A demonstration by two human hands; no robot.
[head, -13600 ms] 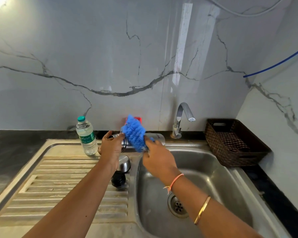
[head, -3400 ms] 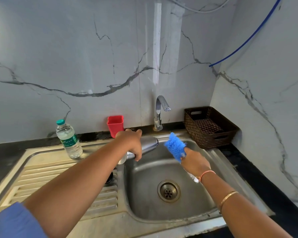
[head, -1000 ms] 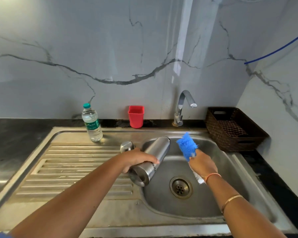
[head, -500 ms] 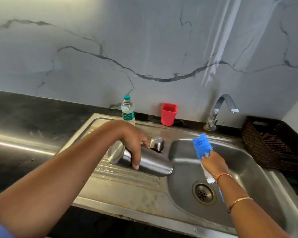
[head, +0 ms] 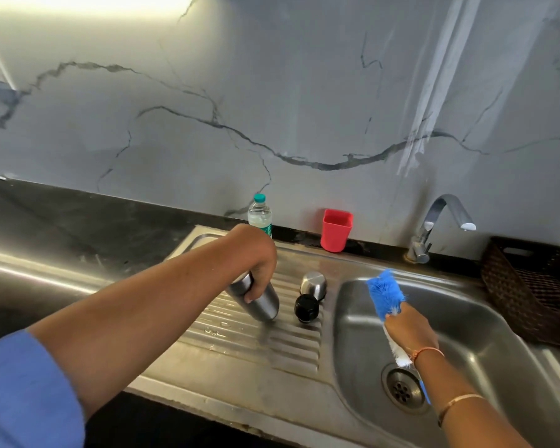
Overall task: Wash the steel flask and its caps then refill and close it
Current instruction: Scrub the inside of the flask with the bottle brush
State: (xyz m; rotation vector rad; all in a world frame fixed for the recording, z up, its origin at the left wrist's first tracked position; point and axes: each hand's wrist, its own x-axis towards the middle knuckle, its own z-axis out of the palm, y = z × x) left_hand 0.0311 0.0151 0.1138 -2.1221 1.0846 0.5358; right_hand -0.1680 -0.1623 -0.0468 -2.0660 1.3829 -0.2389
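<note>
My left hand (head: 259, 263) grips the steel flask (head: 262, 301), which leans with its lower end on the ribbed drainboard (head: 272, 341). Just right of the flask stand a steel cap (head: 313, 282) and a black inner cap (head: 306, 308). Over the sink basin (head: 466, 321), my right hand (head: 409, 331) holds a bottle brush with a blue bristle head (head: 385, 294) pointing up. The flask's mouth is hidden.
A plastic water bottle (head: 260, 215) and a red cup (head: 336, 230) stand at the back of the drainboard. The tap (head: 437, 224) is behind the basin, a drain (head: 403, 388) in its floor. A brown woven basket (head: 530, 286) sits at right. Black counter (head: 78, 221) lies left.
My left hand has carried the flask from over the basin to the drainboard and tipped it from lying sideways onto its end. The right hand with the brush stays over the basin.
</note>
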